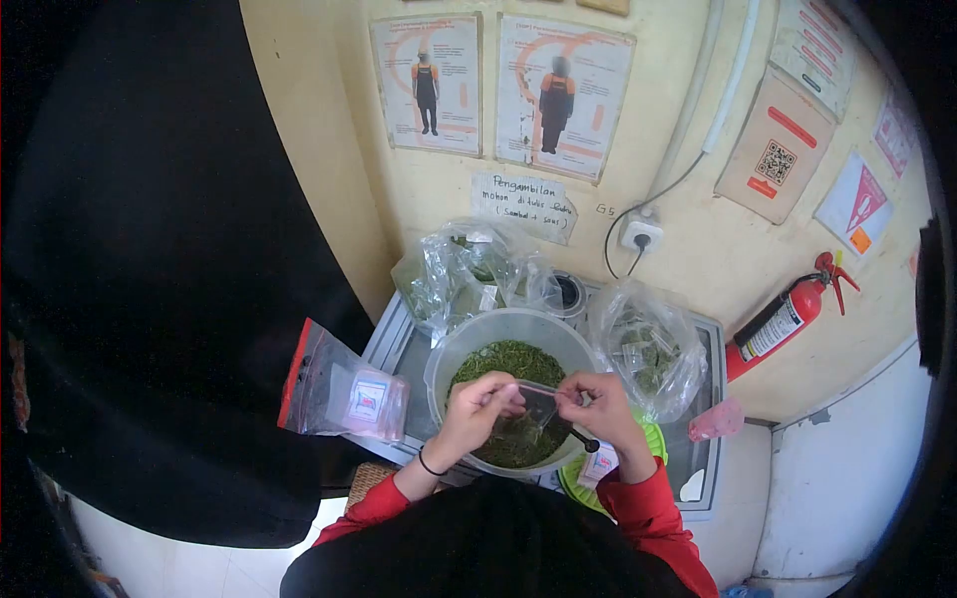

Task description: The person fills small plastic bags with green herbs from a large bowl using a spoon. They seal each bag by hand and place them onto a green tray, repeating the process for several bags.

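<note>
Both hands are over a white tub point(439, 364) holding chopped green leaves point(508, 359). My left hand point(477, 414) pinches one side of a small clear plastic bag point(536, 407), and my right hand point(604, 407) pinches the other side at its top edge. The bag hangs between them above the leaves; whether anything is inside, I cannot make out. By my right hand, a black spoon end point(590, 446) sticks out near the tub's rim. Partly under my right forearm lies a bright green round tray point(653, 439), with a packet bearing a printed label point(598, 465) on it.
Large clear bags with greens point(454, 274) stand behind the tub, another bag point(653, 349) to its right. A red-edged pouch of labelled packets point(344, 389) lies left. A pink cup point(716, 420) is at the right edge. A fire extinguisher point(788, 319) hangs by the wall socket point(641, 235).
</note>
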A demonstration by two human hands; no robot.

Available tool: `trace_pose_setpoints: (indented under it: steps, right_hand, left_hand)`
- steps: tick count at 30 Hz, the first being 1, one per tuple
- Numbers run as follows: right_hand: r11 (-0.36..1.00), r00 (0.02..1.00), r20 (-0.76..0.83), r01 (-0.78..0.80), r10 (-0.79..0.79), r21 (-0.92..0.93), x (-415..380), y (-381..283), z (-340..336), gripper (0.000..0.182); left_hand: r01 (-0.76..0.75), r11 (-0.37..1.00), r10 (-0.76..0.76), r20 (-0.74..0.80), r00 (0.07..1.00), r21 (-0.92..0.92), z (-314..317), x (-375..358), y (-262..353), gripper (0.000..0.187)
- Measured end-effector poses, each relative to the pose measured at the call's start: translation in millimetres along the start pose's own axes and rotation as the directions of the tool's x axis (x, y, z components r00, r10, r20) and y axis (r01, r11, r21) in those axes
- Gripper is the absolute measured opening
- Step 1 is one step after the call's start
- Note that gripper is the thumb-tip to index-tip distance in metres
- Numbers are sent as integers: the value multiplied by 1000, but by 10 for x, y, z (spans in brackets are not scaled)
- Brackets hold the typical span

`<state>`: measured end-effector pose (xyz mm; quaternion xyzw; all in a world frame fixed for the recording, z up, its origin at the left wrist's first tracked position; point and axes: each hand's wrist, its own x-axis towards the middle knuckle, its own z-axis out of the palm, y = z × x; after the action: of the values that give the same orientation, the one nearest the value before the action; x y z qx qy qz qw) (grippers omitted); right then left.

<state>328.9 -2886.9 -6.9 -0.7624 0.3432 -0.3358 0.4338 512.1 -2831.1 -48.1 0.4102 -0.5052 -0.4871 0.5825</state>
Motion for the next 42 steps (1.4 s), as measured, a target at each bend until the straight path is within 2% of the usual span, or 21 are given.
trace_pose_setpoints:
  steps: [3, 6, 8, 10, 13, 15, 16, 17, 19, 20, 22, 23, 24, 25, 27, 29, 32, 34, 38, 40, 42]
  right_hand:
    - [993, 996, -88, -4, -6, -116, -79, 68, -197, 6]
    - [976, 969, -222, 65, -111, -207, -181, 31, -375, 9]
    - [979, 912, -361, 157, -195, -130, -138, -151, -219, 13]
    - [996, 991, -102, 87, -89, -20, -143, -155, -152, 13]
    - [985, 997, -66, 27, -39, -170, -146, 114, -266, 11]
    - [960, 921, -359, 49, -150, -276, -140, 169, -496, 11]
    - [905, 868, -430, 48, -247, -423, -124, 252, -632, 11]
    - [831, 809, -477, 27, -345, -556, -121, 364, -753, 12]
    - [712, 813, -423, -14, -401, -702, -131, 565, -943, 12]
    - [641, 816, -387, -27, -429, -767, -159, 659, -1009, 12]
    - [743, 856, -413, -51, -311, -667, -359, 830, -1002, 14]
    - [788, 873, -416, -63, -254, -613, -493, 935, -985, 16]
    - [860, 955, -295, -179, 35, -478, -668, 1072, -992, 19]
    - [875, 946, -114, -325, 305, -360, -863, 1245, -986, 22]
    - [795, 813, 188, -442, 551, -416, -1230, 1738, -873, 23]
    - [794, 900, -154, -432, 407, -429, -1498, 2230, -619, 20]
    - [758, 871, -424, -446, 247, -475, -1494, 2504, -503, 18]
    - [786, 903, -339, -405, 264, -467, -1485, 2649, -555, 20]
    - [839, 948, -265, -286, 177, -463, -1528, 2821, -606, 21]
    - [864, 928, -295, -332, 227, -380, -1548, 2892, -637, 17]
    - [914, 906, -345, -335, 246, -228, -1570, 2920, -666, 16]
  left_hand:
    - [-1, 999, 8, -189, 982, 36, -98, 49, -39, 14]
    - [19, 1000, -20, -136, 990, -7, -159, 92, -46, 14]
    - [57, 997, -58, -40, 997, -43, -92, 70, -63, 15]
    - [29, 1000, -29, 61, 998, 6, 54, 64, -119, 16]
    - [-223, 971, 218, 58, 974, 90, 351, 33, 75, 32]
    - [-356, 909, 359, 28, 933, 219, 400, -22, 152, 41]
    - [-268, 961, 254, 179, 950, 60, 321, -93, 204, 46]
    - [-148, 989, 129, 411, 902, 15, 261, -126, 224, 46]
    - [118, 993, -86, 787, 611, 17, 210, -220, 229, 49]
    - [192, 978, -166, 849, 501, 78, 292, -271, 197, 52]
    - [298, 929, -298, 921, 253, 218, 606, -348, 51, 58]
    - [295, 926, -329, 885, 331, 234, 750, -412, -132, 61]
    - [295, 922, -357, 840, 408, 249, 891, -503, -433, 64]
    - [296, 918, -383, 787, 484, 265, 1031, -574, -766, 67]
    - [26, 866, -326, 526, 786, 499, 1296, -614, -1517, 86]
    - [42, 765, -369, 384, 847, 642, 1532, -433, -1846, 97]
    - [54, 570, -380, 205, 902, 820, 1822, -329, -1967, 108]
    - [183, 437, -472, 51, 880, 881, 1968, -299, -1953, 111]
    - [174, 317, -326, -65, 943, 932, 2088, -352, -2142, 112]
    - [136, 266, -265, -63, 962, 954, 2121, -355, -2165, 112]
    - [215, 385, -278, -110, 954, 897, 2093, -304, -2165, 109]
